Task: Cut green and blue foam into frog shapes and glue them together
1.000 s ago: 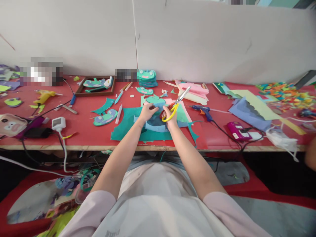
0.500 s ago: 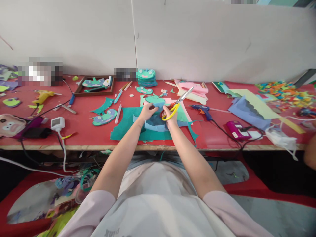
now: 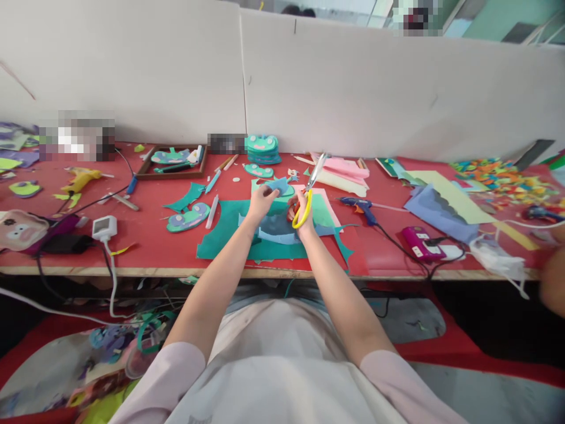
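Note:
My left hand (image 3: 262, 202) is closed on a small piece of blue felt (image 3: 278, 186), held above the sheets at the middle of the table. The fingers of my right hand (image 3: 302, 213) are wrapped round the handles of yellow-and-red scissors (image 3: 308, 203), whose blades point up and away from me. Under both hands lies a dark green felt sheet (image 3: 223, 235), with a cut blue felt scrap (image 3: 282, 234) on top. A light green sheet (image 3: 324, 209) on pink lies just to the right. A green frog-face cutout (image 3: 189, 217) rests to the left.
A stack of green frog faces (image 3: 263, 150) stands against the wall. Left of it is a brown tray (image 3: 171, 174). A blue glue gun (image 3: 359, 206) and a purple power socket (image 3: 421, 242) with cables lie right. A yellow glue gun (image 3: 82, 178) is far left. Another person's arm (image 3: 554, 277) shows at the right edge.
The scissors have turned from pointing up and right to pointing more straight ahead. The blue piece in my left hand is raised and tilted differently. The camera view has tipped up slightly.

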{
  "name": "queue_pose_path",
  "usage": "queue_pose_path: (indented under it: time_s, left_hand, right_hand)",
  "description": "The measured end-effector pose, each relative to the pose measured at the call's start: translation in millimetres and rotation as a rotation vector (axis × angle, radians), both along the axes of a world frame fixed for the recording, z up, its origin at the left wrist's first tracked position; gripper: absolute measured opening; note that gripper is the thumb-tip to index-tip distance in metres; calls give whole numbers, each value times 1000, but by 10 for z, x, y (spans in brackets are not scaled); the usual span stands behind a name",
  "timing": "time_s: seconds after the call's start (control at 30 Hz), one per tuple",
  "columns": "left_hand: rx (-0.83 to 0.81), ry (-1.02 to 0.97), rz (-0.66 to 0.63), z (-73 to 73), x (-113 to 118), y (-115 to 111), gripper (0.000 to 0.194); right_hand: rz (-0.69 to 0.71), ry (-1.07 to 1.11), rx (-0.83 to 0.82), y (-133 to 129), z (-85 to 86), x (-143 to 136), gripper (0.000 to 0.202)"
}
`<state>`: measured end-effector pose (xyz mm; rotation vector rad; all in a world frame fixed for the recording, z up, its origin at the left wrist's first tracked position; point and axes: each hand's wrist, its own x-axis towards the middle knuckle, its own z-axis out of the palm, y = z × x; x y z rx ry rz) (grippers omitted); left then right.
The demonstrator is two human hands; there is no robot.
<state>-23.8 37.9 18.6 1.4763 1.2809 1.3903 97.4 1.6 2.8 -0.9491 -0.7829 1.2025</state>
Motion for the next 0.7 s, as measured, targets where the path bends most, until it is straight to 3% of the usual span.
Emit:
queue_pose_path:
  time_s: [0.2,0.37,0.53,0.7]
  left_hand:
    - [62,-206,82,234,146,233,15]
    - [121,-245,141,441,253,159,16]
    - [146,-247,122,534,243,148,17]
    - [175,-281,91,639,190,199,16]
  right_hand:
    - [52,-120,-26,-31,93,-42,52]
    - [111,-176,-43,-90,171,-21,60]
    - [183,-269,10,-183,316,80,55]
    - [125,-212,75,-253,539,159,55]
